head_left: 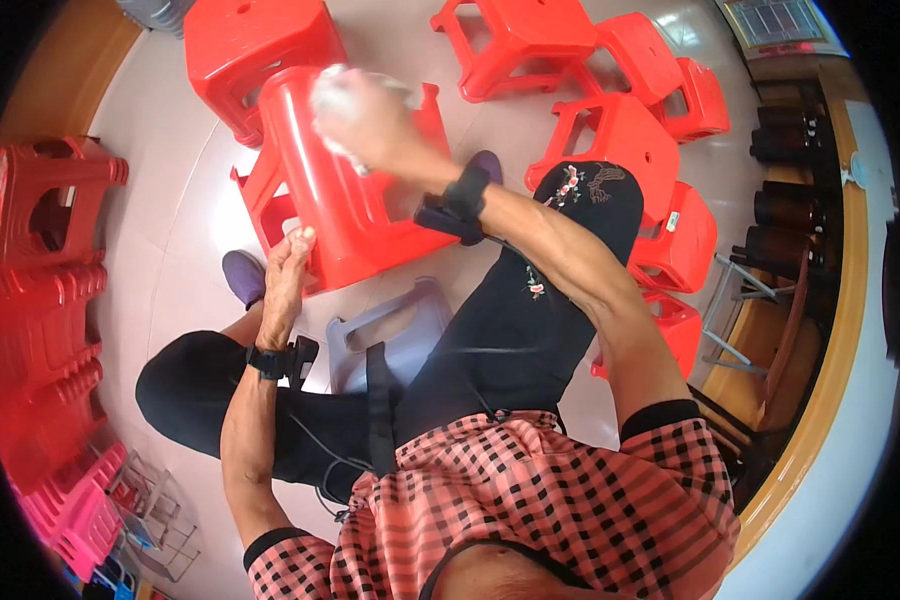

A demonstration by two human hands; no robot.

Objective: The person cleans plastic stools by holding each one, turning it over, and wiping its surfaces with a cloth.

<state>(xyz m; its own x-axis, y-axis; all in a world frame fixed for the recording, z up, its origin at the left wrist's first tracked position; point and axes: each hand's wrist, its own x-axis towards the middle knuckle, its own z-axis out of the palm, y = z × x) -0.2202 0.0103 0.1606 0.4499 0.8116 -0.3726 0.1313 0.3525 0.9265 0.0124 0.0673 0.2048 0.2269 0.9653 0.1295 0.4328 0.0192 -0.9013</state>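
Note:
In front of my knees a red plastic stool [355, 225] lies tipped on its side. My left hand [288, 270] is closed on the stool's near left edge, by a leg. Over the stool's upper part, my right hand [382, 128] presses a crumpled white cloth [338, 105] on the red plastic; hand and cloth are smeared by motion. Each wrist wears a black strap with a small device. Between my legs stands a grey plastic stool [390, 330], partly hidden by my thigh.
Another red stool [260, 50] stands just beyond the tipped one. Several red stools [615, 140] spread over the floor at the right. Stacked red stools [45, 330] line the left side, with pink stools [80, 510] below them. Dark wooden furniture [790, 220] stands along the right wall.

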